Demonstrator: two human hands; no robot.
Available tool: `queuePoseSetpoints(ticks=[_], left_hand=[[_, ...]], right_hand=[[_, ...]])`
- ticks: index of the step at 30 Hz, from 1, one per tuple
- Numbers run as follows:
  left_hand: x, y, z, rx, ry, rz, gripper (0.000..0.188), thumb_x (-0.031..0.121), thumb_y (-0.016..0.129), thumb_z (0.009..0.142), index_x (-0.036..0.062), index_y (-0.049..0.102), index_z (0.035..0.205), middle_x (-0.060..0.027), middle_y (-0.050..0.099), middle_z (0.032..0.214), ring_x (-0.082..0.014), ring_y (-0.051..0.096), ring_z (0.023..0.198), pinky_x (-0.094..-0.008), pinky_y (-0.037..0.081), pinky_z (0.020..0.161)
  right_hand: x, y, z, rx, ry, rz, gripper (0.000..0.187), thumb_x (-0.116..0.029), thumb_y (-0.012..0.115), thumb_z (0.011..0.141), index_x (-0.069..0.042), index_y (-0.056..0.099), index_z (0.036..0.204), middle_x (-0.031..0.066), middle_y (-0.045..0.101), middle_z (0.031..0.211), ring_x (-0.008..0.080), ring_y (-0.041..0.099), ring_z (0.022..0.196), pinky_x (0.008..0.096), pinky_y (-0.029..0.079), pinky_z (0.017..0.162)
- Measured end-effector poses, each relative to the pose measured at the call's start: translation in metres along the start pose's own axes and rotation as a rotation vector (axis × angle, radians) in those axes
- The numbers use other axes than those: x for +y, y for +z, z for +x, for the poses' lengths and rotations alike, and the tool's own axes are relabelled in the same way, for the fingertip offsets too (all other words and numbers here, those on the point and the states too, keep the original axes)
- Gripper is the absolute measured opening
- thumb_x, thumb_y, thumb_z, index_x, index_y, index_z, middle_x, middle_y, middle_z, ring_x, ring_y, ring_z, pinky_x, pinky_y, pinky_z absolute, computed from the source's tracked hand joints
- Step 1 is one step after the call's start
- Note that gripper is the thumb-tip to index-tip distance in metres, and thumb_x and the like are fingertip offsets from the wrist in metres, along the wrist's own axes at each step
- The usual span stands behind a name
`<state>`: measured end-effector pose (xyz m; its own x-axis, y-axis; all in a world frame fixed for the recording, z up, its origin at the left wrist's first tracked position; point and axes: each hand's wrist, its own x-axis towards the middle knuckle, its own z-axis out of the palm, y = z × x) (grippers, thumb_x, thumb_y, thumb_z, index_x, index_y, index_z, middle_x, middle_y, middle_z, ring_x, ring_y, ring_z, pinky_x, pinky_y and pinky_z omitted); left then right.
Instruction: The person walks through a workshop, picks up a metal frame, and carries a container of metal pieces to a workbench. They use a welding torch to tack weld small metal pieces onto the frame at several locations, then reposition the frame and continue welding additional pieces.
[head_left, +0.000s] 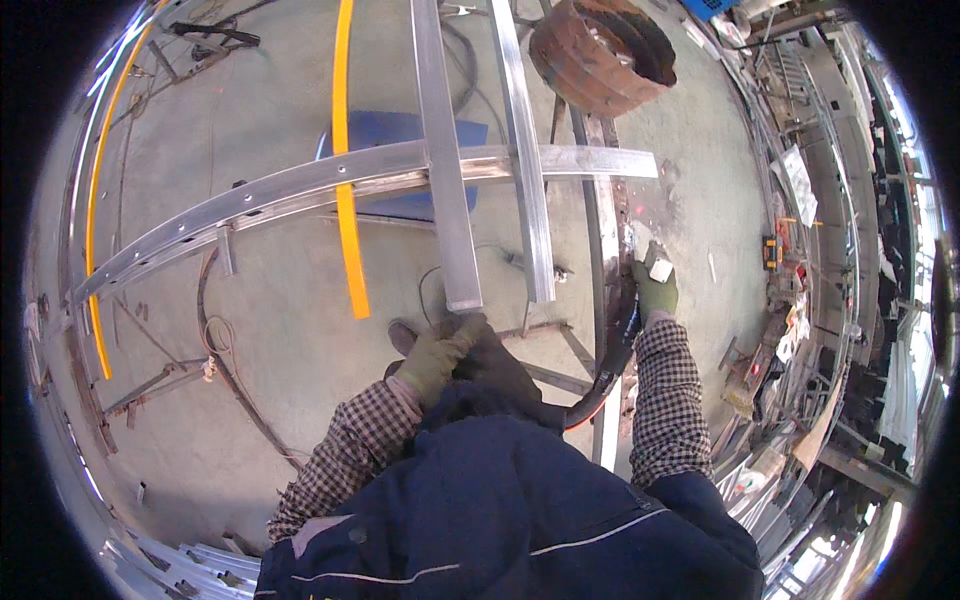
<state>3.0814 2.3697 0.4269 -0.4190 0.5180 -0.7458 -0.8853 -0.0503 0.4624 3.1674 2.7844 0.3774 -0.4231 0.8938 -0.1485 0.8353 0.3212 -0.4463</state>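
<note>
Nearest, the green-gloved left hand (440,360) curls beside the near end of a flat grey metal bar (447,170); its grip is unclear. The green-gloved right hand (655,293) is partly curled at a small pale block (660,269); whether it holds that is unclear. Beyond, the bar crosses a curved silver rail (385,160), right of a yellow strip (352,250). Farthest sits a rusty ribbed drum (572,62).

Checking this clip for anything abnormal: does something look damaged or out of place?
Yes: the brown drum at the upper right. Its wall looks heavily rusted, which stands out against the bright metal bars nearby.
</note>
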Motion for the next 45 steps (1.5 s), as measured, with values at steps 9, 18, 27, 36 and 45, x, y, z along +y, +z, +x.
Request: queuePoseSetpoints(ticks=[9,18,27,36,45], left_hand=[[-0.007,-0.012,0.005,-0.106,-0.006,-0.088,0.041,0.039,0.064,0.109,0.0048,0.069,0.131,-0.0101,0.074,0.103,-0.0205,0.07,0.086,-0.0317,0.057,0.07],[0.0,-0.003,0.006,-0.03,-0.03,-0.067,0.034,0.032,0.061,0.11,0.0035,0.071,0.126,-0.0122,0.073,0.099,-0.0231,0.07,0.079,-0.0364,0.061,0.071],[-0.023,0.012,0.01,0.043,-0.025,-0.326,0.033,0.033,0.06,0.111,0.0038,0.073,0.118,-0.008,0.072,0.087,-0.0201,0.069,0.077,-0.0333,0.058,0.069],[-0.05,0.041,0.011,0.186,0.174,-0.502,0.031,0.033,0.062,0.111,0.0037,0.072,0.12,-0.0071,0.074,0.089,-0.0149,0.069,0.077,-0.0285,0.057,0.071],[-0.048,0.061,0.006,0.347,0.222,-0.461,0.032,0.035,0.067,0.109,0.0046,0.068,0.122,-0.0031,0.071,0.092,-0.0102,0.065,0.078,-0.028,0.055,0.071]], right_hand=[[-0.003,-0.081,-0.05,-0.107,0.111,0.834,0.05,-0.034,0.081,0.093,-0.006,0.063,0.13,0.0073,0.072,0.096,0.019,0.068,0.071,0.0329,0.056,0.061],[-0.044,-0.271,-0.097,-0.091,-0.207,0.694,0.037,-0.04,0.075,0.103,-0.008,0.067,0.121,0.003,0.072,0.09,0.0114,0.067,0.069,0.0231,0.052,0.059],[-0.243,-0.354,-0.14,-0.552,-0.376,0.066,0.04,-0.025,0.083,0.095,-0.004,0.07,0.126,0.0035,0.071,0.097,0.0122,0.066,0.076,0.0275,0.054,0.065],[-0.34,-0.171,-0.084,-1.342,-1.31,-0.407,0.05,-0.019,0.086,0.09,-0.004,0.07,0.135,0.0202,0.071,0.135,0.0337,0.077,0.096,0.0366,0.061,0.083],[-0.325,-0.109,-0.049,-1.52,-1.353,-0.348,0.061,-0.016,0.083,0.09,0.005,0.061,0.143,0.0091,0.071,0.093,0.0192,0.069,0.072,0.0333,0.056,0.067]])
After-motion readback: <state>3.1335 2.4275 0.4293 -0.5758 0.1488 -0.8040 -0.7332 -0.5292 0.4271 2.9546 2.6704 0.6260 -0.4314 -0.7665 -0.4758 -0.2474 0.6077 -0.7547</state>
